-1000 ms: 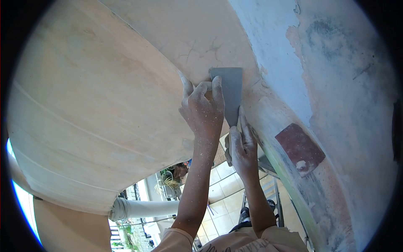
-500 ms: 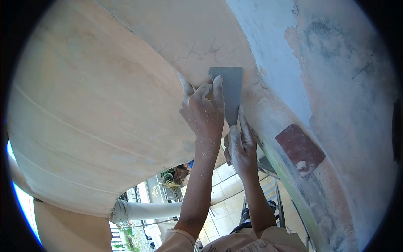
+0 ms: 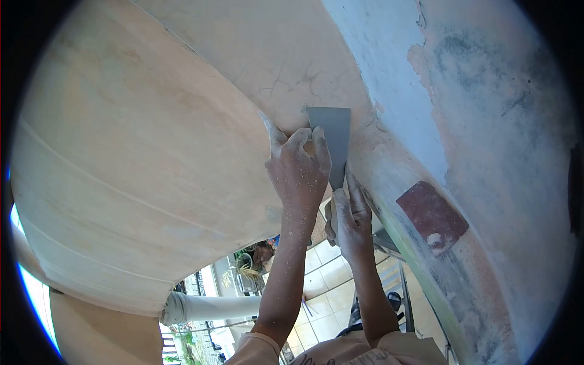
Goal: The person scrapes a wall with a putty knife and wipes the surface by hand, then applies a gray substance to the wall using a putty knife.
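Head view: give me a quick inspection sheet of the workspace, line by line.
Surface: curved plastered wall overhead, with hairline cracks above the blade; pale blue paint to the right, flaking in patches.
Job's things: grey scraper, its blade flat against the wall at the cracked spot.
Clutter: dark red patch on the wall, right of the hands.
Grippers: left hand presses its fingers on the blade; right hand grips the handle below. Both dusty with plaster.
Cables: nothing seen.
Surroundings: tiled floor far below, white pipe, plants, metal frame by the person's legs.
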Demonstrator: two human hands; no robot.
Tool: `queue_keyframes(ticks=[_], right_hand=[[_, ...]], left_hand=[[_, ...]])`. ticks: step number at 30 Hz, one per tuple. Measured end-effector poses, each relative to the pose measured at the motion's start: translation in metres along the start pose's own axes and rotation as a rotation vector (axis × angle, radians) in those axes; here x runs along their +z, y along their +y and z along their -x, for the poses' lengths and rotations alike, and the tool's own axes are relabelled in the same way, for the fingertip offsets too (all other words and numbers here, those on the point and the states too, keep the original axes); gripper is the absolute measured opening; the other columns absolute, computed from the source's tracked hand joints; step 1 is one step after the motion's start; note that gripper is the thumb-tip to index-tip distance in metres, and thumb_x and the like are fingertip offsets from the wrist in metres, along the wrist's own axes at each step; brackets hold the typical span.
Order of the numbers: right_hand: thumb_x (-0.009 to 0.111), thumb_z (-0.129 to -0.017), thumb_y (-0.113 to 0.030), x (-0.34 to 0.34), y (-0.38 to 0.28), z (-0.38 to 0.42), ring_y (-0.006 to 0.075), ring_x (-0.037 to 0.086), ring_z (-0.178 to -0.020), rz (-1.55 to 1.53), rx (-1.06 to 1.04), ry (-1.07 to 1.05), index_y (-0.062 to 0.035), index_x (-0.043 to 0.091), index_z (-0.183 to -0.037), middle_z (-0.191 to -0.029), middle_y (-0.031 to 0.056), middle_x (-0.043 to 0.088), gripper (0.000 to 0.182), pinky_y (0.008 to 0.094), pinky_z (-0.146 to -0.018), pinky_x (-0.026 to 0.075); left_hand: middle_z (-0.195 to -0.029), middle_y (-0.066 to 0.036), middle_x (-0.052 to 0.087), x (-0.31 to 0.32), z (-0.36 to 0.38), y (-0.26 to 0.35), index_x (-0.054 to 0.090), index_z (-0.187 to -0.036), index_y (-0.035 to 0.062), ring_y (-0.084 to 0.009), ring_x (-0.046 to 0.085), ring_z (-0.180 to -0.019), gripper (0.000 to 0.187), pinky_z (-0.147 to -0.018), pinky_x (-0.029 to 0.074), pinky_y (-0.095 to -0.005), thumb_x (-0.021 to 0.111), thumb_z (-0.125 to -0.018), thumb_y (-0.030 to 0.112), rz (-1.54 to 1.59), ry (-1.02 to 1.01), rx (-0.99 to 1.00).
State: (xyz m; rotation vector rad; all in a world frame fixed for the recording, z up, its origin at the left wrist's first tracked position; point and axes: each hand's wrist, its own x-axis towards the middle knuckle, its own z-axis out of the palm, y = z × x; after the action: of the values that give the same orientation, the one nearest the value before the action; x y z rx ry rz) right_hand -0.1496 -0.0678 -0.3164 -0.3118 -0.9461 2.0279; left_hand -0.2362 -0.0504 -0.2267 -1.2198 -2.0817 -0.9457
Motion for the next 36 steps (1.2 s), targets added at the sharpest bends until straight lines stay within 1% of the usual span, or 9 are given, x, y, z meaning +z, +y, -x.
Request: queue_keyframes(ticks=[6,9,12,15,20,28,30,33,36], right_hand=[[0.038,-0.100,-0.016,0.001,-0.007,-0.003,0.0011,0.037,-0.047,0.021,-0.014,-0.007,-0.0030,0.016,-0.147,-0.056,-0.0034,0.040,0.054,0.0184,-0.041,0.034],[0.038,-0.100,-0.015,0.004,0.002,-0.003,0.0010,0.037,-0.049,0.050,-0.018,0.026,-0.0021,0.016,-0.146,-0.057,-0.0030,0.039,0.054,0.0184,-0.044,0.034],[0.038,-0.099,-0.014,-0.001,-0.005,0.004,0.0013,0.036,-0.050,0.042,-0.009,-0.006,-0.0023,0.016,-0.147,-0.057,-0.0029,0.039,0.053,0.0189,-0.045,0.034],[0.038,-0.099,-0.014,0.004,-0.005,-0.007,0.0011,0.037,-0.049,0.070,-0.025,0.027,-0.0029,0.016,-0.147,-0.057,-0.0029,0.040,0.054,0.0187,-0.043,0.034],[0.039,-0.099,-0.015,0.000,-0.006,0.002,0.0014,0.038,-0.051,0.078,-0.004,-0.002,-0.0032,0.015,-0.147,-0.059,-0.0028,0.041,0.054,0.0176,-0.045,0.034],[0.039,-0.099,-0.015,-0.005,-0.006,0.002,0.0019,0.039,-0.054,0.138,-0.014,-0.010,-0.0013,0.016,-0.146,-0.060,-0.0018,0.042,0.054,0.0192,-0.048,0.036],[0.040,-0.099,-0.015,0.001,-0.010,-0.004,0.0021,0.039,-0.054,0.162,-0.014,0.007,-0.0006,0.016,-0.146,-0.060,-0.0014,0.042,0.055,0.0199,-0.049,0.036],[0.040,-0.099,-0.015,-0.002,-0.013,0.003,0.0023,0.040,-0.055,0.188,-0.032,-0.019,-0.0002,0.017,-0.146,-0.061,-0.0009,0.043,0.054,0.0201,-0.050,0.037],[0.040,-0.099,-0.014,-0.003,-0.007,0.002,0.0026,0.040,-0.055,0.276,-0.091,-0.011,0.0005,0.019,-0.145,-0.061,-0.0007,0.042,0.053,0.0204,-0.050,0.037]], left_hand=[[-0.124,-0.035,0.047,0.008,0.001,0.003,0.068,-0.072,0.0012,-0.0365,0.065,-0.067,0.021,-0.055,0.051,-0.0393,0.065,-0.080,0.020,-0.022,0.124,0.030],[-0.101,-0.023,0.062,0.005,0.002,0.009,0.069,-0.076,-0.0018,-0.0339,0.065,-0.076,0.025,-0.065,0.048,-0.0401,0.066,-0.081,0.022,0.031,0.070,-0.106],[-0.100,-0.023,0.062,0.004,0.005,0.001,0.069,-0.074,-0.0019,-0.0323,0.065,-0.075,0.025,-0.063,0.047,-0.0397,0.067,-0.080,0.023,0.025,0.085,-0.008],[-0.096,-0.022,0.063,0.004,-0.001,0.008,0.068,-0.073,-0.0024,-0.0302,0.066,-0.074,0.026,-0.061,0.046,-0.0389,0.068,-0.080,0.022,-0.013,0.077,-0.086],[-0.087,-0.022,0.065,0.002,0.002,0.003,0.068,-0.071,-0.0031,-0.0286,0.066,-0.075,0.027,-0.060,0.046,-0.0377,0.069,-0.080,0.023,0.057,0.056,-0.038],[-0.090,-0.021,0.065,0.001,0.000,-0.002,0.068,-0.071,-0.0024,-0.0288,0.066,-0.084,0.027,-0.063,0.048,-0.0352,0.069,-0.081,0.022,0.054,0.042,-0.020],[-0.091,-0.021,0.065,0.000,-0.003,0.004,0.067,-0.071,-0.0026,-0.0296,0.066,-0.087,0.026,-0.065,0.049,-0.0348,0.068,-0.081,0.021,0.050,0.045,-0.082],[-0.089,-0.022,0.065,-0.004,-0.001,-0.001,0.067,-0.070,-0.0030,-0.0274,0.067,-0.089,0.024,-0.066,0.049,-0.0347,0.068,-0.081,0.018,0.159,0.026,-0.058],[-0.093,-0.024,0.065,0.003,0.002,-0.017,0.066,-0.069,-0.0030,-0.0304,0.063,-0.101,0.024,-0.067,0.049,-0.0352,0.067,-0.082,0.017,0.179,0.091,0.029]])
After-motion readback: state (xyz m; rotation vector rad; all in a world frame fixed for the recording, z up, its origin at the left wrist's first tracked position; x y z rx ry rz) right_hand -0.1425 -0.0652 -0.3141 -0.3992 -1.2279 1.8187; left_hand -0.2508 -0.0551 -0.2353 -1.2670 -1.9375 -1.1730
